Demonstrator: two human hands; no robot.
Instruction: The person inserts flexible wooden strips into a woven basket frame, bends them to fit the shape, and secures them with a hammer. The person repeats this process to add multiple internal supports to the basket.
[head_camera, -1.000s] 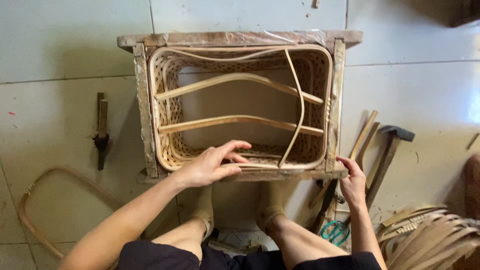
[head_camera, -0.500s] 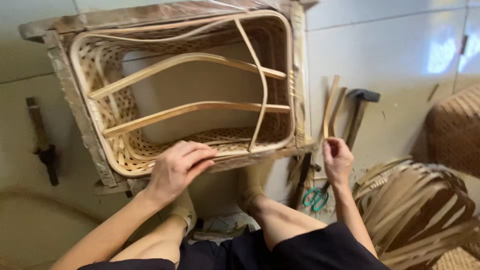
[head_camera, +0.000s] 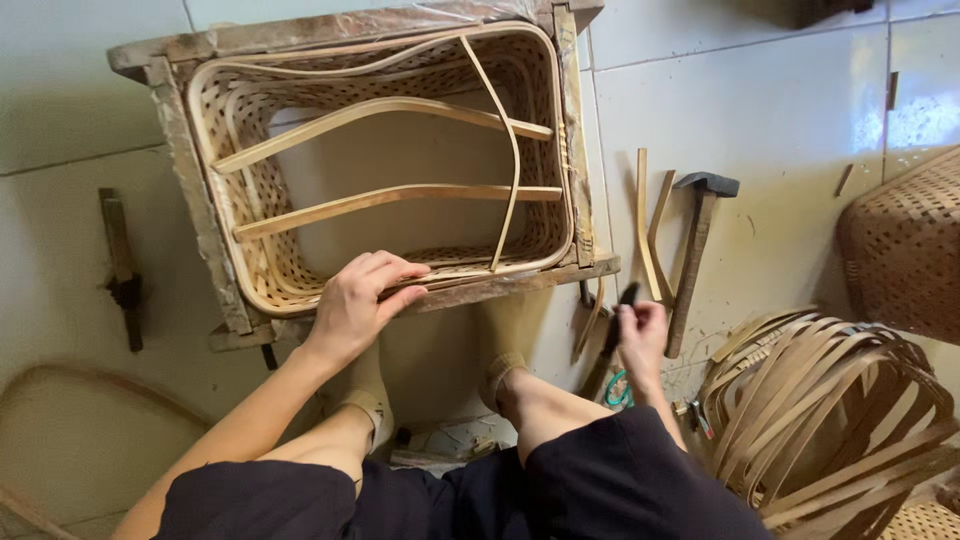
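Meanwhile the left hand (head_camera: 360, 300) presses flat on the woven basket (head_camera: 390, 160) rim in its wooden frame (head_camera: 190, 215) while the right hand (head_camera: 640, 335) grips a dark-handled tool (head_camera: 610, 335).

basket (head_camera: 260, 180): pale tan, open lattice weave
frame (head_camera: 180, 130): weathered grey-brown wood
hammer (head_camera: 695, 250): dark head, brown handle
floor (head_camera: 780, 110): glossy off-white tiles
strips (head_camera: 810, 400), at 4 o'clock: tan-brown

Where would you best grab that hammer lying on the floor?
Probably by the wooden handle of the hammer, near its lower end, coming down from above. It lies flat with the heavy head pointing away and the handle end close to the right hand.
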